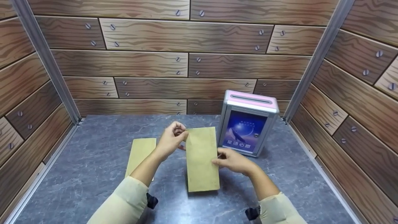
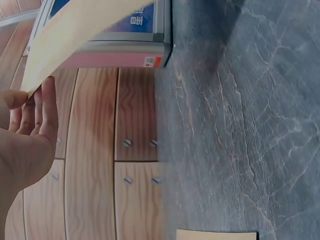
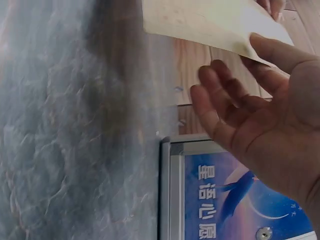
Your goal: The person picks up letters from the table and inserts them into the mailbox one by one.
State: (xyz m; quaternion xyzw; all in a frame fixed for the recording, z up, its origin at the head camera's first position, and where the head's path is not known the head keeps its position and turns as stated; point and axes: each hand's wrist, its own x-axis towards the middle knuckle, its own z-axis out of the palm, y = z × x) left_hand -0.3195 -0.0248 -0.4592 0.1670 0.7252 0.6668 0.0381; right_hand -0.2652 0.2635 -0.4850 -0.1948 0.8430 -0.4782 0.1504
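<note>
A tan paper envelope [image 1: 202, 161] is held up over the table between both hands. At its upper left corner my left hand [image 1: 172, 138] pinches it between thumb and fingers. My right hand [image 1: 233, 160] grips the right edge around mid-height, its thumb on the near face and the index finger behind, as the right wrist view shows; the other fingers [image 3: 215, 90] are spread loosely below. To the right stands a metal-framed box [image 1: 248, 124] with a pink top, a slot [image 1: 251, 99] in that top and a blue whale picture on its front.
Another tan envelope [image 1: 141, 151] lies flat on the dark marbled table [image 1: 93, 155], partly behind the left forearm. Wood-patterned panels [image 1: 149, 65] close off the back and sides, with grey metal posts [image 1: 317, 59] at the corners. Black wrist bands [image 1: 151, 200] sit at the cuffs.
</note>
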